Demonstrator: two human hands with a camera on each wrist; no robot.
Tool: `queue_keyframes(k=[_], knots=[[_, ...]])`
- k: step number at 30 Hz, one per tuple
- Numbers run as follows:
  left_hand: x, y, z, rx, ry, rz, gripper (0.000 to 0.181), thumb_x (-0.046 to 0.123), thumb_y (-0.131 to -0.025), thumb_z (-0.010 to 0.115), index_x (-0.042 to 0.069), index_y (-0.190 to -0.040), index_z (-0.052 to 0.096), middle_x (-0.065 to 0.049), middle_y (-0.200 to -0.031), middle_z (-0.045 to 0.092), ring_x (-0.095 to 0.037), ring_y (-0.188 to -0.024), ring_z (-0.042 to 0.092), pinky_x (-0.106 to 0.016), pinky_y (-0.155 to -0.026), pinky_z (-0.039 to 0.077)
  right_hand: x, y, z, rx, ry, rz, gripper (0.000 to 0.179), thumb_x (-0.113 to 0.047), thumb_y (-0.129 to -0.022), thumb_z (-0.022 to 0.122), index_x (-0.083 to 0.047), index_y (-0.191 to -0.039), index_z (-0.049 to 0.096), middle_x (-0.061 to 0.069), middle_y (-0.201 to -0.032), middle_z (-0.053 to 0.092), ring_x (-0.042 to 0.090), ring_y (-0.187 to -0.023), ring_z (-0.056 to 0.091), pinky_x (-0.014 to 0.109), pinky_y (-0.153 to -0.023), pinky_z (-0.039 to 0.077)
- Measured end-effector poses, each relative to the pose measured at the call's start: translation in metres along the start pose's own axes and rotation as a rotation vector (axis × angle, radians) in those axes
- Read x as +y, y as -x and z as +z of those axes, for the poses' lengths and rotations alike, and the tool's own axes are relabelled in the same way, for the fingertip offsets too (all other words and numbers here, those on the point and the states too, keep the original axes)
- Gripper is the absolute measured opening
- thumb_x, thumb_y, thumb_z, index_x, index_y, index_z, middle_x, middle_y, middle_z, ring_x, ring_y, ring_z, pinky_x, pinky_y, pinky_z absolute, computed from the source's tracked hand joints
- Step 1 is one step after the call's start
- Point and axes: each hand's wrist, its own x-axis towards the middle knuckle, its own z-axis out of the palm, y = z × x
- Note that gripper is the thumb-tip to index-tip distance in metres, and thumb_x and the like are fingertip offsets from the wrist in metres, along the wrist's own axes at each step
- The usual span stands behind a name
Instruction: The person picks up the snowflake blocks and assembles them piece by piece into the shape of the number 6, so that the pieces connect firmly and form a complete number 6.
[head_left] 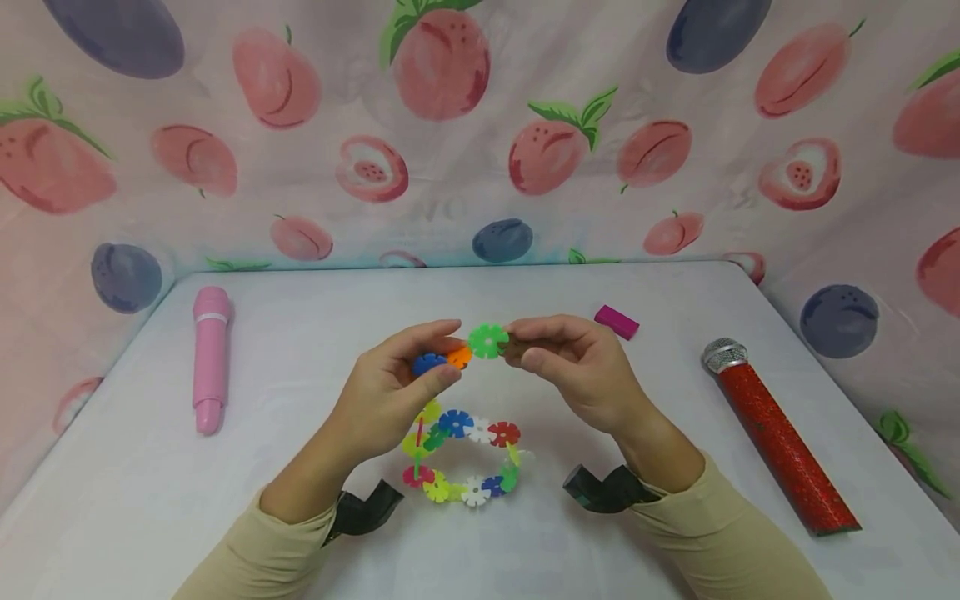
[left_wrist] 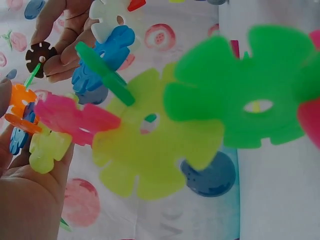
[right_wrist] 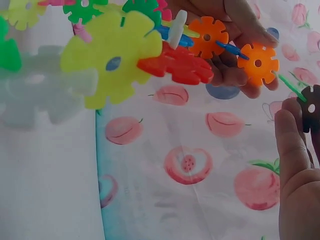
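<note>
My left hand [head_left: 375, 404] grips one end of a chain of notched plastic snowflake discs, near a blue disc [head_left: 430, 364] and an orange disc [head_left: 460, 359]. Edge to edge with the orange one sits a bright green disc [head_left: 488, 342]. Beyond it, my right hand [head_left: 585, 375] pinches a dark brown disc [left_wrist: 33, 54] between thumb and fingers; in the right wrist view this brown disc [right_wrist: 306, 120] meets the green one, seen edge-on. Below the hands the rest of the chain forms a multicoloured loop, with a white disc [head_left: 476, 498] and a red disc [head_left: 505, 434] in it.
On the white table [head_left: 300, 300], a pink toy microphone [head_left: 211, 358] lies at the left. A red glittery microphone [head_left: 780, 442] lies at the right, with a small magenta block [head_left: 617, 322] behind the right hand. A fruit-print curtain [head_left: 442, 167] stands along the back edge.
</note>
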Motion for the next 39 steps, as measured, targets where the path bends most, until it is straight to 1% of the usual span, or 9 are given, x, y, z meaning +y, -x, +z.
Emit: queue_keyframes(k=[3,7,10,15,18,24,30,34,39], knots=[[0.0,0.0,0.001,0.0,0.008,0.006,0.047,-0.003,-0.093,0.067,0.001,-0.138,0.056,-0.013,-0.116,0.067,-0.026,-0.094,0.068,-0.027,-0.077,0.057,0.0,0.0,0.001,-0.004,-0.006,-0.005,0.021,-0.012,-0.096,0.069,-0.011,-0.117,0.071,0.002,-0.113,0.07,0.016,-0.102,0.07,0.034,-0.09,0.053],[0.0,0.0,0.0,-0.003,-0.002,0.007,0.046,-0.003,-0.093,0.067,0.002,-0.138,0.056,-0.014,-0.116,0.067,-0.021,-0.091,0.068,-0.026,-0.074,0.056,0.0,0.0,0.004,-0.033,0.022,0.023,0.031,-0.01,-0.096,0.068,0.012,-0.118,0.062,0.002,-0.114,0.07,0.017,-0.103,0.07,0.035,-0.089,0.053],[0.001,0.0,0.0,-0.007,-0.017,0.016,0.046,-0.002,-0.094,0.067,0.002,-0.138,0.056,-0.015,-0.116,0.066,-0.019,-0.089,0.066,-0.025,-0.07,0.055,-0.001,0.001,0.005,-0.044,0.05,0.046,0.04,-0.008,-0.096,0.069,0.021,-0.118,0.054,0.001,-0.115,0.069,0.017,-0.106,0.069,0.035,-0.089,0.053],[0.002,0.0,0.001,-0.023,-0.021,0.087,0.045,-0.004,-0.094,0.065,0.001,-0.137,0.057,-0.012,-0.113,0.066,-0.019,-0.086,0.063,-0.026,-0.065,0.053,-0.002,0.002,0.005,-0.047,0.069,0.051,0.039,-0.006,-0.095,0.068,0.021,-0.119,0.054,0.002,-0.115,0.069,0.018,-0.107,0.069,0.036,-0.089,0.053],[0.002,0.0,0.004,-0.011,-0.044,0.14,0.045,-0.004,-0.092,0.068,0.001,-0.135,0.06,-0.009,-0.111,0.066,-0.019,-0.087,0.062,-0.027,-0.071,0.056,-0.002,0.002,0.006,-0.044,0.089,0.047,0.037,-0.005,-0.095,0.068,0.021,-0.119,0.055,0.001,-0.115,0.069,0.018,-0.106,0.069,0.035,-0.088,0.053],[0.003,0.0,0.01,0.078,-0.175,0.193,0.051,-0.001,-0.082,0.081,0.004,-0.13,0.066,-0.008,-0.109,0.069,-0.018,-0.095,0.066,-0.028,-0.077,0.057,-0.004,0.002,0.008,-0.052,0.108,0.053,0.036,-0.005,-0.096,0.067,0.02,-0.119,0.055,0.0,-0.114,0.069,0.018,-0.105,0.069,0.035,-0.087,0.054],[0.005,0.0,0.014,0.142,-0.26,0.271,0.048,-0.001,-0.078,0.084,0.002,-0.123,0.068,-0.009,-0.111,0.069,-0.019,-0.099,0.067,-0.027,-0.077,0.057,-0.004,0.002,0.01,-0.069,0.096,0.049,0.038,-0.007,-0.096,0.068,0.021,-0.118,0.055,0.0,-0.114,0.069,0.018,-0.105,0.069,0.035,-0.087,0.054],[0.005,-0.001,0.015,0.159,-0.324,0.354,0.051,-0.001,-0.075,0.086,0.001,-0.123,0.068,-0.011,-0.111,0.07,-0.02,-0.099,0.068,-0.028,-0.077,0.057,-0.004,0.002,0.01,-0.075,0.087,0.05,0.038,-0.007,-0.096,0.067,0.021,-0.119,0.054,-0.001,-0.115,0.069,0.018,-0.106,0.069,0.035,-0.087,0.054],[0.004,-0.003,0.015,0.176,-0.423,0.464,0.048,0.001,-0.074,0.088,0.0,-0.119,0.071,-0.011,-0.104,0.073,-0.021,-0.094,0.07,-0.029,-0.076,0.058,-0.004,0.003,0.012,-0.078,0.071,0.056,0.037,-0.006,-0.096,0.067,0.021,-0.119,0.054,0.001,-0.115,0.069,0.019,-0.106,0.069,0.036,-0.087,0.054]])
